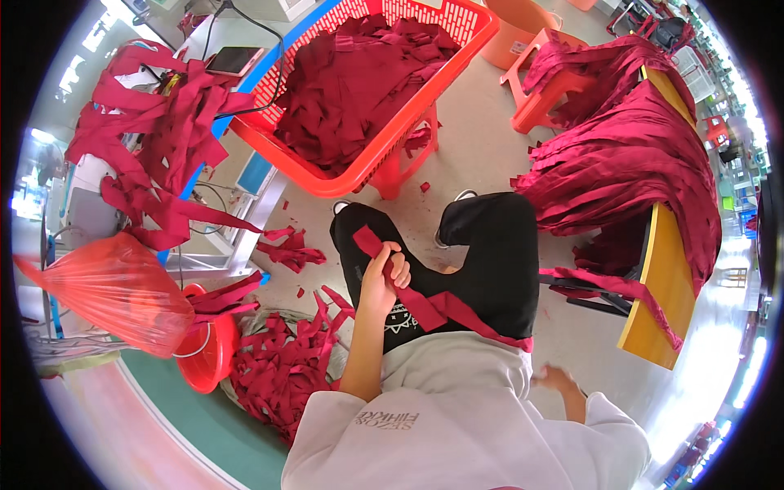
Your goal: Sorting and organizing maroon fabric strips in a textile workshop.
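The left hand (384,273) is closed around one long dark-red fabric strip (425,306), gripping it near its upper end above the person's lap; the strip runs down to the right across the black trousers and along the hem of the white top. The right hand (559,382) sits low at the right, beside the hip. It is blurred, and I cannot tell whether it is open or holding the strip's far end.

Just left of the knees, a loose heap of red strips (282,371) lies on the floor, next to one small red bucket (208,351) with a few strips hanging over its rim and one red plastic bag (110,294) above it. Farther off, one large red basket (457,57) is well filled with red pieces. On the right, a thick stack of red cloth (629,171) is draped over one yellow worktop (665,286). More strips hang over the machine at far left (155,122).

Judging from these piles, a good deal has been handled already, yet much cloth remains: one strip in hand, and the other strips too many to count.
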Available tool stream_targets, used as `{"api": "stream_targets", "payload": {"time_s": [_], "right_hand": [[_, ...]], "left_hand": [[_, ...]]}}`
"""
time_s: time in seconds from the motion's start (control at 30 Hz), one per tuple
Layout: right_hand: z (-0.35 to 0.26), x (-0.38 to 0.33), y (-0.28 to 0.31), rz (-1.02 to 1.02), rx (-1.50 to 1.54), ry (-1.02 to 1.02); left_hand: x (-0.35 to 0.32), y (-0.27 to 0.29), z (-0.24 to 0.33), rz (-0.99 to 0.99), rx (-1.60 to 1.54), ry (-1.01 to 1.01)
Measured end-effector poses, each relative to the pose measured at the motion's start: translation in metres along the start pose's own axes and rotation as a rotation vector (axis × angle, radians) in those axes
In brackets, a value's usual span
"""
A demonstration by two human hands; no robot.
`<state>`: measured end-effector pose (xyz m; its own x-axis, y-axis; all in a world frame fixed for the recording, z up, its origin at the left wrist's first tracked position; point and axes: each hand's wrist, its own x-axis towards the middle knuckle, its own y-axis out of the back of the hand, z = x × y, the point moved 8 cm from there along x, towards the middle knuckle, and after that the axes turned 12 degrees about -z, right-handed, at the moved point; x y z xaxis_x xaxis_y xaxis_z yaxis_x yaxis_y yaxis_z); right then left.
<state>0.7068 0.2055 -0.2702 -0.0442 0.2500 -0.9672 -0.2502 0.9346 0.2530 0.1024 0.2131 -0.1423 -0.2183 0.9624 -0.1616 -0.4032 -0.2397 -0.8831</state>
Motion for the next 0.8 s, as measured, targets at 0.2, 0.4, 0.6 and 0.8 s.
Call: {"api": "stream_targets", "payload": {"time_s": [0.2, 0.4, 0.6, 0.8], "right_hand": [[-0.004, -0.068, -0.07, -0.655, 0.118, -0.031], [-0.022, -0.068, -0.095, -0.699, 0.095, 0.015], [-0.006, -0.089, -0.136, -0.796, 0.076, 0.008], [0.007, -0.091, -0.148, -0.873, 0.027, 0.001]], "left_hand": [[-0.006, -0.002, -0.003, -0.033, 0.037, 0.005], [-0.002, -0.004, -0.004, -0.009, 0.022, -0.006], [-0.003, -0.004, -0.001, -0.02, 0.059, -0.02], [0.0, 0.001, -0.004, -0.023, 0.062, -0.037]]}}
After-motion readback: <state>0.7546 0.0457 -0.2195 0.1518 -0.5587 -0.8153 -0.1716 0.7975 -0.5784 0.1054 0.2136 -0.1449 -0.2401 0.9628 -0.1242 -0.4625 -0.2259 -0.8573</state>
